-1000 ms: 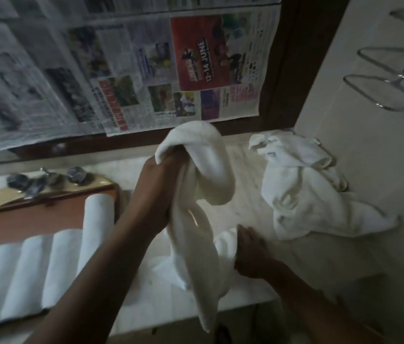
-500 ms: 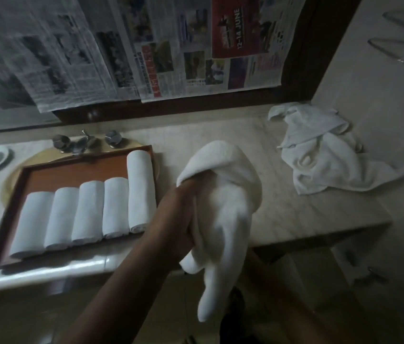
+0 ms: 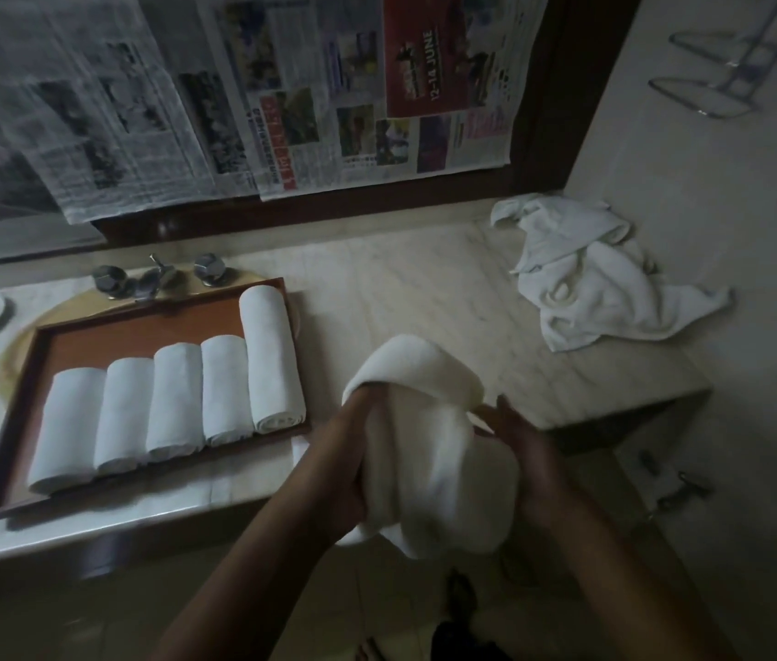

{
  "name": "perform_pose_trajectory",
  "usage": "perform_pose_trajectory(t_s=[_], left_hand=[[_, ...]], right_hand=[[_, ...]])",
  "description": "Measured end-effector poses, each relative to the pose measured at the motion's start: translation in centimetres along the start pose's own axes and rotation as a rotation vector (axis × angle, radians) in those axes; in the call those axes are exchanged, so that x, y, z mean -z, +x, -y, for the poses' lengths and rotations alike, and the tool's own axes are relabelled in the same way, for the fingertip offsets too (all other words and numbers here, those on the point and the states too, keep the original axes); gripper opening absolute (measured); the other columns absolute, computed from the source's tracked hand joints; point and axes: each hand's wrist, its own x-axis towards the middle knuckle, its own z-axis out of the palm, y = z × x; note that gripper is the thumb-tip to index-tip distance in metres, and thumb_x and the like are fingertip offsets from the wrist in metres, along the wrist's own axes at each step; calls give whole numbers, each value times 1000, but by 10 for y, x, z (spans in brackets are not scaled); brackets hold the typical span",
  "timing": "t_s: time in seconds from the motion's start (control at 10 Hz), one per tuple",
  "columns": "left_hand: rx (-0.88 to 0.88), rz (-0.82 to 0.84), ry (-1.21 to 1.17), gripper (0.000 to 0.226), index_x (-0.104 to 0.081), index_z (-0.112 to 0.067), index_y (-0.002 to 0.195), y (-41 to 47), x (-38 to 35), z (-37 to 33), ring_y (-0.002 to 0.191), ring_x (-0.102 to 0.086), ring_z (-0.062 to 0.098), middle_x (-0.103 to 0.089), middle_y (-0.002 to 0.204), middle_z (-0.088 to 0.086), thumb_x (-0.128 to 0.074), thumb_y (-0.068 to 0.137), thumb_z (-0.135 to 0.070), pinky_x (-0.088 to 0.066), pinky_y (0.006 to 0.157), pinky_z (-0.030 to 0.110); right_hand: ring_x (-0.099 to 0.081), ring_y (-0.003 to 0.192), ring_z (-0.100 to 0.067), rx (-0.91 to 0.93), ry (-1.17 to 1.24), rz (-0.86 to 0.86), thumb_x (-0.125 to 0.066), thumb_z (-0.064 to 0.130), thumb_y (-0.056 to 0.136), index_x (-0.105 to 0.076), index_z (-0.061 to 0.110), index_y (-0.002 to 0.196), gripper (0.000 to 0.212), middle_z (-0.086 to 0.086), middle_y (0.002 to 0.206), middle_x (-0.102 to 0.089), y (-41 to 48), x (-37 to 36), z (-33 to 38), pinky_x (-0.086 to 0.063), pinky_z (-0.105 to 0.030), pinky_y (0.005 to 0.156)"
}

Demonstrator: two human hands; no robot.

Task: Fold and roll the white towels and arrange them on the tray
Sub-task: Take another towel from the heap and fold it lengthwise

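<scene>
At the counter [image 3: 424, 288] edge, left hand [image 3: 348, 474] and right hand [image 3: 527, 455] hold the towel [image 3: 429, 450].

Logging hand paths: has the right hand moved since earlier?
Yes. The right hand, on the towel, pulled back off the counter, past its front edge toward the person.

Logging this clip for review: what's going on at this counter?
A person holds a bunched white towel in both hands, left hand gripping its upper part, right hand on its side, above the counter edge. Five rolled towels lie side by side on the wooden tray. Loose towels lie heaped at the counter's far right.
</scene>
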Motion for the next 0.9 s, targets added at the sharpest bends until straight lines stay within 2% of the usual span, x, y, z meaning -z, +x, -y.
perform_pose_trajectory(t_s=[0.1,0.2,0.3,0.4,0.5,0.6,0.7,0.8,0.9], left_hand=[[-48,140,80,24,-67,-18,107,-6,-7,2,82,-70,18,-74,103,6,-54,104,-38,-57,72,34],[-96,159,181,19,-66,-17,94,-12,2,-4,82,-68,18,-73,99,7,-57,104,-31,-54,79,36],[-163,161,227,13,-77,-15,99,-11,23,-8,103,-72,33,-77,102,16,-66,98,-22,-53,103,54],[-291,197,475,15,-76,-21,109,-17,43,-14,105,-72,30,-77,106,9,-69,96,-19,-57,97,56],[-412,227,801,18,-73,-27,109,-14,54,-24,93,-73,10,-77,101,-9,-75,92,-29,-62,85,38],[-446,319,1032,12,-74,-33,99,-10,54,-29,89,-72,3,-77,95,-15,-80,88,-33,-58,79,32],[-510,429,1092,19,-75,-25,100,-7,36,-25,92,-74,14,-78,96,-4,-83,86,-34,-60,80,44],[-483,478,828,36,-74,-11,114,-11,12,-24,102,-75,24,-78,107,6,-82,85,-29,-58,94,53],[-553,425,626,39,-71,-1,113,-14,4,-36,97,-74,32,-77,104,14,-69,90,-33,-60,89,51]], right_hand=[[-70,111,-30,-24,40,47,-68,60,84,-81,21,113,50,-15,121,-73,-26,-34,28,-55,-43,100],[-75,79,-18,-6,-116,48,-86,32,65,-82,20,103,39,-13,100,-77,-23,-30,33,-58,-27,62],[-73,89,-25,36,-190,-13,-68,8,84,-71,8,117,33,-20,109,-73,-27,-25,44,-59,-30,68],[-71,86,-18,176,-488,-49,-64,-1,92,-77,12,101,20,-11,97,-76,-37,-21,63,-57,-25,70],[-69,81,-4,413,-992,-70,-74,14,93,-80,26,97,14,1,91,-78,-53,-31,89,-52,-20,72],[-67,90,6,644,-1175,-164,-76,24,91,-79,35,95,12,16,96,-76,-62,-48,109,-47,-16,81],[-68,103,1,714,-1046,-60,-72,13,95,-78,28,99,17,21,101,-75,-67,-73,115,-52,-20,90],[-70,102,-3,740,-1072,-29,-68,8,97,-76,24,106,20,17,105,-75,-58,-88,106,-55,-19,86],[-72,98,-16,688,-870,11,-68,12,97,-65,28,125,32,5,106,-72,-53,-85,105,-61,-38,82]])
